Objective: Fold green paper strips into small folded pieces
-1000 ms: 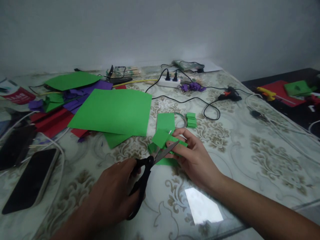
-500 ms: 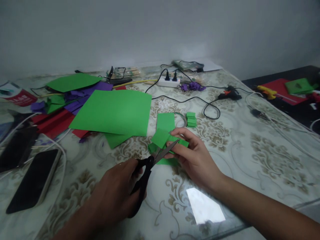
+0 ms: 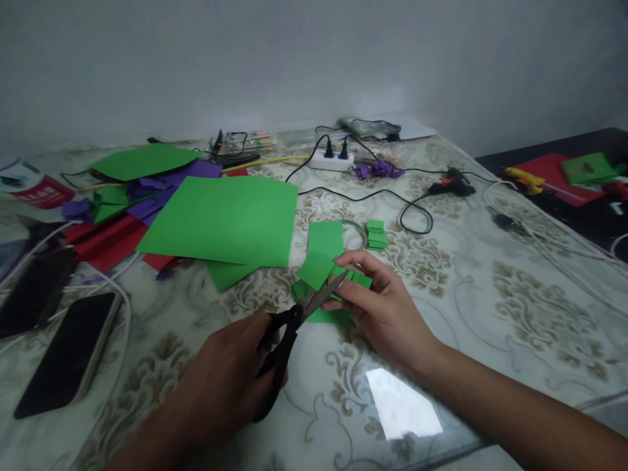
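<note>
My left hand (image 3: 223, 376) is closed round the handles of black-handled scissors (image 3: 286, 347). Their blades point up and to the right, against a small piece of green paper (image 3: 318, 267). Between its thumb and fingers my right hand (image 3: 385, 307) pinches that green paper; the far fingers are partly hidden. More small green pieces lie about and under the hands, among them a rectangle of green paper (image 3: 326, 235). Just beyond my right hand is a little stack of folded green strips (image 3: 376, 235) beside a coil of wire (image 3: 357, 234).
A large green sheet (image 3: 226, 219) lies left of centre, near red paper (image 3: 105, 239) and purple paper (image 3: 201, 171). A phone (image 3: 69, 356) rests at front left. Farther back are a power strip (image 3: 331, 160), cables and a glue gun (image 3: 451, 183).
The scissor blades have closed a little and shifted slightly at the green paper. Both hands stay almost in the same place.
</note>
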`<state>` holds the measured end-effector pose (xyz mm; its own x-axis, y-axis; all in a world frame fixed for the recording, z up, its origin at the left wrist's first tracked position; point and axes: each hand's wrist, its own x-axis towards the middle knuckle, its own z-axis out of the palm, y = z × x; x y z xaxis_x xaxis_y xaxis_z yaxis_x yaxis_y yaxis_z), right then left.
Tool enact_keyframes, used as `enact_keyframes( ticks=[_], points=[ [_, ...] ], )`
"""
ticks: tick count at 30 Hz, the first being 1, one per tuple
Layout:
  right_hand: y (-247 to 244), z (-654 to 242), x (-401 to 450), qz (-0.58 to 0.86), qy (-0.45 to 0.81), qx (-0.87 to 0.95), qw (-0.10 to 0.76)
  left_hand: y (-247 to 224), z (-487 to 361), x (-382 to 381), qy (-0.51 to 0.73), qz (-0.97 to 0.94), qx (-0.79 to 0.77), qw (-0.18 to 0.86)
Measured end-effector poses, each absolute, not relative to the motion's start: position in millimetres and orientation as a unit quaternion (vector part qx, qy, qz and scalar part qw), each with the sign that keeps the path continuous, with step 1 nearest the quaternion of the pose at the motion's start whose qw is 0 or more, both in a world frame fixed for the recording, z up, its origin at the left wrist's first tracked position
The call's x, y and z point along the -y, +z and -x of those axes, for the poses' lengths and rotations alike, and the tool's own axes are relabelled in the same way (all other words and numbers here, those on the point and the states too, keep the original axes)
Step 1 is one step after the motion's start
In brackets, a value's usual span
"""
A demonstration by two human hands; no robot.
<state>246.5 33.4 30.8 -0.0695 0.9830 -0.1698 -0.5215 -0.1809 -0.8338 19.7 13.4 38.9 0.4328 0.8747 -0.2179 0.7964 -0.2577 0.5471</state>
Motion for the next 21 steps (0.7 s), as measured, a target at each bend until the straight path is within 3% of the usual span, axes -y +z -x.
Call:
enact_keyframes(
  ticks=[21],
  points=[
    [32.1, -245.5, -33.6, 0.391, 0.660, 0.300, 0.567, 35.0, -17.4, -11.7, 0.097, -0.786, -0.535, 0.293]
  ],
)
